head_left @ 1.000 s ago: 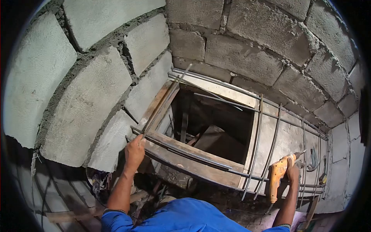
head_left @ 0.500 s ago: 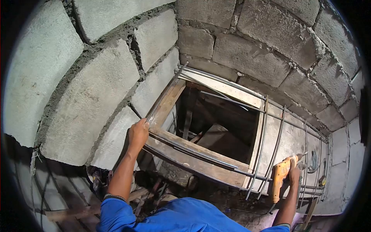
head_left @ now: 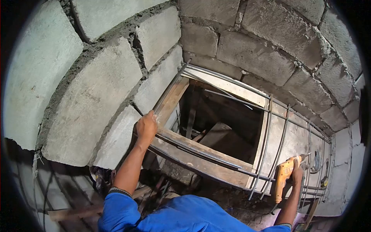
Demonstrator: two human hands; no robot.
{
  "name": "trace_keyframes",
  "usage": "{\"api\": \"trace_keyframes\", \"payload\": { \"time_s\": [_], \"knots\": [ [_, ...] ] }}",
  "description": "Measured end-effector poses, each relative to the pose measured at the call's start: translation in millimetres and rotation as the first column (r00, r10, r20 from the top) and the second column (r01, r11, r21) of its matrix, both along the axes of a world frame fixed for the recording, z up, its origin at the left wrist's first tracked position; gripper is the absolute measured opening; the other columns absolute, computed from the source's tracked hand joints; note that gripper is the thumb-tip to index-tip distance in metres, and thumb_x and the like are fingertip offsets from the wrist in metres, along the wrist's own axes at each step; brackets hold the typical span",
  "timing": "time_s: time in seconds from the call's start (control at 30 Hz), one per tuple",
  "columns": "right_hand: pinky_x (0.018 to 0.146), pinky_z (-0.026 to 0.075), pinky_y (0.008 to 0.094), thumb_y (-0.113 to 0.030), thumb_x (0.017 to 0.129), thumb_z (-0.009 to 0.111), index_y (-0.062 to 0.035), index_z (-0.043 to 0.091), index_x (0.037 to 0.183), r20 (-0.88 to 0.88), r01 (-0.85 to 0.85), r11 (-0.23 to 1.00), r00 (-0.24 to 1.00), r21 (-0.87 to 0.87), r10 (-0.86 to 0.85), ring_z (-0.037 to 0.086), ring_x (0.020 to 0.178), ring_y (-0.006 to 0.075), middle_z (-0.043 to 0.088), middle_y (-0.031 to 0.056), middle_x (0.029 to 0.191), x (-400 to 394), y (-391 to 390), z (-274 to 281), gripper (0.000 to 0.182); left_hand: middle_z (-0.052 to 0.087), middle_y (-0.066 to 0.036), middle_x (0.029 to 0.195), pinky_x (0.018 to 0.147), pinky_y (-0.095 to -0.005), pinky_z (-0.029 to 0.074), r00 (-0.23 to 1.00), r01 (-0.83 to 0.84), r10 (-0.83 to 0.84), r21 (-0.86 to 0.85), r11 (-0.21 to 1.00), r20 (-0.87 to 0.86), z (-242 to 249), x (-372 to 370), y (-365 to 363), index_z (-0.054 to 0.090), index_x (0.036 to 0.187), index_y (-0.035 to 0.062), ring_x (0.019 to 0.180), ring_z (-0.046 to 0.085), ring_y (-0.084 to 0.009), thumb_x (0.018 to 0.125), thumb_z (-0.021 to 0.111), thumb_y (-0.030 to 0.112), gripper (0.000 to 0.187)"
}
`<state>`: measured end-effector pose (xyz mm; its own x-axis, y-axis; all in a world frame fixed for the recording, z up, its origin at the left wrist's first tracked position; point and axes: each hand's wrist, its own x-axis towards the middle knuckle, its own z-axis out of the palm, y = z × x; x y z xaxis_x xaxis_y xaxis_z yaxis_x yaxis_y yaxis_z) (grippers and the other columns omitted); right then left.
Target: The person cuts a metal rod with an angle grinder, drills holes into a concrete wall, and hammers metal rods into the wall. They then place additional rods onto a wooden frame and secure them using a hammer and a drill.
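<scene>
My left hand (head_left: 146, 127) is closed round the near end of a steel reinforcing bar (head_left: 170, 86), which runs up along the block wall beside the wooden frame. At the right, my right hand (head_left: 297, 174) is wrapped round the handle of an orange power drill (head_left: 285, 176). The drill's bit points right and slightly up, over the reinforcing bars on the panel. Beneath my left hand, several more bars (head_left: 201, 151) lie along the near plank (head_left: 208, 170) of the frame.
A dark square opening (head_left: 216, 120) lies inside the frame. Crossing bars lie over the pale panel (head_left: 295, 133), with a clamp-like metal tool (head_left: 317, 162) and a tape measure (head_left: 324, 181) at the right. Concrete block walls (head_left: 89, 100) rise at left and back.
My left hand has shifted slightly up and right along the wall-side bar. The view has moved a little; my right hand still grips the drill in about the same place.
</scene>
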<state>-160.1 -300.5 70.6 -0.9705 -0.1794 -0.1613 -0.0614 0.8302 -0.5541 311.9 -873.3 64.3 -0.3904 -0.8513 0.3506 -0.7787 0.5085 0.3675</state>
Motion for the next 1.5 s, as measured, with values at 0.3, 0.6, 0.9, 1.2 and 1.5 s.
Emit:
{"api": "trace_keyframes", "payload": {
  "time_s": [0.3, 0.6, 0.9, 1.2, 1.5],
  "knots": [
    [0.087, 0.046, 0.053, -0.057, 0.099, 0.041, 0.0011, 0.058, 0.123, -0.219, -0.05, 0.915, 0.964, 0.4, 0.148, 0.061, 0.104, 0.0484, 0.064, 0.0309, 0.11, 11.8, 6.4, 21.0, 0.065, 0.068, -0.023, 0.081, 0.07, -0.0494, 0.054, 0.989, 0.031, -0.02, -0.073, 0.997, 0.144, 19.5, -2.0, -21.9, 0.068, 0.075, 0.0008, 0.078, 0.066, -0.0424, 0.076, 0.061, 0.009, 0.011],
    [0.091, 0.047, 0.0519, -0.04, 0.086, 0.069, -0.0005, 0.053, 0.13, -0.391, 0.175, 0.733, 0.91, 0.658, 0.134, 0.059, 0.109, 0.0453, 0.061, 0.0271, 0.12, -5.4, 87.7, -1.5, 0.061, 0.065, -0.034, 0.095, 0.079, -0.0498, 0.053, 0.725, 0.217, -0.451, 0.448, 0.867, 0.521, 14.0, 4.7, -88.7, 0.069, 0.089, -0.0095, 0.092, 0.066, -0.0469, 0.078, 0.055, 0.01, 0.027],
    [0.086, 0.046, 0.054, -0.035, 0.091, 0.062, -0.0009, 0.055, 0.123, -0.356, 0.189, 0.809, 0.934, 0.556, 0.027, 0.059, 0.105, 0.0479, 0.065, 0.0278, 0.109, -38.4, 148.4, -5.3, 0.048, 0.069, -0.026, 0.09, 0.079, -0.0495, 0.053, 0.839, 0.153, -0.283, 0.298, 0.942, 0.464, 10.6, 11.9, -64.9, 0.07, 0.088, -0.0045, 0.09, 0.068, -0.0429, 0.083, 0.064, 0.022, 0.027],
    [0.063, 0.046, 0.0336, -0.035, 0.096, 0.058, -0.0009, 0.055, 0.123, -0.232, 0.132, 0.982, 0.959, -0.136, -0.161, 0.057, 0.073, 0.0164, 0.059, 0.0082, 0.081, 39.7, 128.0, 141.7, 0.043, 0.069, -0.027, 0.103, 0.081, -0.0464, 0.056, 0.792, 0.102, -0.312, 0.39, 0.915, 0.525, 39.7, -7.0, -62.0, 0.072, 0.1, -0.0051, 0.097, 0.069, -0.0402, 0.078, 0.061, 0.004, 0.026],
    [0.079, 0.054, 0.0366, -0.024, 0.08, 0.078, -0.0022, 0.071, 0.102, 0.048, -0.736, 0.64, 0.647, -0.221, 0.761, 0.07, 0.087, 0.0222, 0.073, 0.0155, 0.094, 377.1, -161.9, 83.5, 0.032, 0.069, -0.025, 0.104, 0.084, -0.045, 0.055, 0.694, 0.232, -0.443, 0.407, 0.884, 0.567, 27.6, -12.1, -80.3, 0.073, 0.099, -0.0027, 0.097, 0.069, -0.0387, 0.077, 0.062, 0.005, 0.025]
  ]
}}
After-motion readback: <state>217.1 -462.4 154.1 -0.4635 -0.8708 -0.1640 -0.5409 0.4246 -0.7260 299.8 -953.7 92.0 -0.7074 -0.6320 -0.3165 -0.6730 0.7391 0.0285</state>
